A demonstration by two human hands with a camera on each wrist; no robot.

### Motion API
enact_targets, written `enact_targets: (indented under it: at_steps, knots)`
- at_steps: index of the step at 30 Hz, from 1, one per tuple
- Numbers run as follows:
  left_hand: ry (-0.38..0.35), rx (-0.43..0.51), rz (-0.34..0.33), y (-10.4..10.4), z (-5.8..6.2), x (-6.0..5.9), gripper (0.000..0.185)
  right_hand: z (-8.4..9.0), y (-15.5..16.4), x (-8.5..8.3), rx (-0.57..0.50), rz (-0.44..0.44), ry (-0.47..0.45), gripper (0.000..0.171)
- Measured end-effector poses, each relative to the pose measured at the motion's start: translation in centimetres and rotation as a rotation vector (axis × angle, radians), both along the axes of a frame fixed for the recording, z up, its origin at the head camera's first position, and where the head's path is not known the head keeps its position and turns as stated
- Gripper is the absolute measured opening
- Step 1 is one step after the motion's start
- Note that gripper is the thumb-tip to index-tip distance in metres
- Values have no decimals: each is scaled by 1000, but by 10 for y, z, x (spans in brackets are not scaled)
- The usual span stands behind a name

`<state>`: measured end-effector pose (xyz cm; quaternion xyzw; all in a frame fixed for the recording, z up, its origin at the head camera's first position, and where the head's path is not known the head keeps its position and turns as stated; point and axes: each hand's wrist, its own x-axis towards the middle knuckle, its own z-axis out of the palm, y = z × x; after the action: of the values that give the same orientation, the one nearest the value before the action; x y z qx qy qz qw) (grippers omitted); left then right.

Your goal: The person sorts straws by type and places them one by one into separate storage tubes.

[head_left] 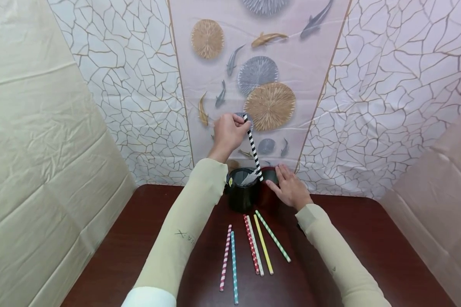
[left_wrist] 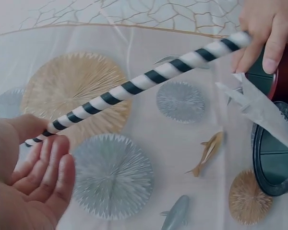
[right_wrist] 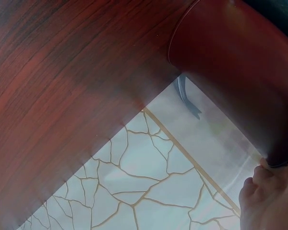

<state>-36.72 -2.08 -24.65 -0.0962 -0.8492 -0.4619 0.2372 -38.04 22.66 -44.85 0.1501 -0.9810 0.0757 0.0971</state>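
Note:
Between thumb and fingers, my left hand pinches the upper end of a black-and-white striped straw. The straw slants down, and its lower tip overlaps the gap between two cups in the head view. One is a black cup with a yellow mark near its left rim; a crumpled whitish strip sticks out over its mouth. Beside it on the right stands a dark red cup. My right hand rests at that cup's rim, thumb toward the near side and fingers toward the far side.
Several patterned straws lie on the dark wooden table in front of the cups: a pink-striped straw, a blue dotted straw, a red dotted straw, a pale one, a yellow straw and a green-striped straw. A patterned cloth hangs close behind.

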Motion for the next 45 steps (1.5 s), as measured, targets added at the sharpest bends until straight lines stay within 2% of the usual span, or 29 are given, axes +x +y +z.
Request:
enact_targets:
  at_steps: [5,10,16,23,30,37,41,45]
  knots:
    - [95,29,-35,11,-7,-2,17,0,0,1,-5,-10,-5,88]
    - [136,16,-50,19,-17,-1,18,0,0,1,-19,-9,3,88]
    - [129,0,-72,27,-32,-1,20,-2,0,0,-37,-12,5,89]
    - [101,-40,-63,36,-53,-5,16,-3,-1,-2,-42,-9,11,89]
    - [40,-146,-159,41,-64,-5,39,-4,1,-2,-30,-10,20,88]
    - [41,-126,-168,24,-58,4,40,-1,-1,-1,-33,-6,18,89]
    - [20,-168,-156,7,-57,9,39,0,0,1,-28,-9,12,89]
    - [-7,-213,-131,-10,-61,16,36,0,0,2,-13,-3,24,88]
